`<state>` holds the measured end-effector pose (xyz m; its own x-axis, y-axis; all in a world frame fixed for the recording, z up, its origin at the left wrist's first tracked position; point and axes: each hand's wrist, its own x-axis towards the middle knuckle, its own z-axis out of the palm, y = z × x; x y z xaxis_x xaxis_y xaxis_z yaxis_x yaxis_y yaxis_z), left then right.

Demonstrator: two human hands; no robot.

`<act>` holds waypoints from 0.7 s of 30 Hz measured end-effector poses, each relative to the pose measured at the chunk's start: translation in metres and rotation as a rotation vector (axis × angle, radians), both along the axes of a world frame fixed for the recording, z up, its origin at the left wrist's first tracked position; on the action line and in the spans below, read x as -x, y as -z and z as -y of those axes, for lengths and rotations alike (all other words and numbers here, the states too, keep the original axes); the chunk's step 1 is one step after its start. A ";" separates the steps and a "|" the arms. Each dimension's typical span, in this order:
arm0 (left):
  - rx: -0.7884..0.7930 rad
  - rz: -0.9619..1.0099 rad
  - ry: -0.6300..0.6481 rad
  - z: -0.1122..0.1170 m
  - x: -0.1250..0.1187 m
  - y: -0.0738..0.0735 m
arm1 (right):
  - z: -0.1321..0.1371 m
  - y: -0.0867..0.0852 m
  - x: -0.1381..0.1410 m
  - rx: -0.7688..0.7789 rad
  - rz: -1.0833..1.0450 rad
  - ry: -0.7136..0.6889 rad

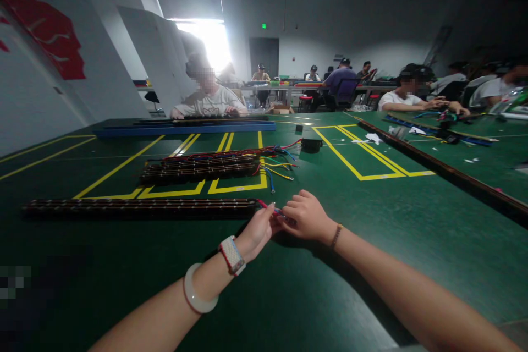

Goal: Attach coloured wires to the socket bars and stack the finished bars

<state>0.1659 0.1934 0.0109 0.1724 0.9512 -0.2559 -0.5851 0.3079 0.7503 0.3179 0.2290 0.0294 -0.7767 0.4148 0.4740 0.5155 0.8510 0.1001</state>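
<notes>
Across table [371, 231], strip [140, 207], wires [275, 210] seemingly rightward.

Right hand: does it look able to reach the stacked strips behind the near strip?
Probably yes: only bare table lies between the right hand and the stacked strips, though it is pinching the near strip's wires.

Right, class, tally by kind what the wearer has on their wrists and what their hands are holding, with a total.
pale bangle: 1
woven wristband: 1
beaded bracelet: 1
long strip, wire end pinched by left hand and right hand: 1
Total: 4
</notes>
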 end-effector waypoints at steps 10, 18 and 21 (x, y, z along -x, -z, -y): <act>-0.034 -0.065 0.061 0.004 0.002 -0.006 | -0.006 0.003 0.000 0.529 -0.155 0.139; -0.068 -0.164 0.056 0.006 0.005 0.001 | -0.032 0.015 -0.008 0.683 -0.223 0.189; -0.062 -0.200 0.033 0.008 0.004 -0.001 | -0.041 0.017 -0.008 0.541 -0.149 0.267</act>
<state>0.1614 0.1852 0.0120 0.1556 0.9609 -0.2292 -0.4127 0.2740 0.8687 0.3261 0.2695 0.0127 -0.5542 0.7977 0.2376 0.6929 0.6003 -0.3993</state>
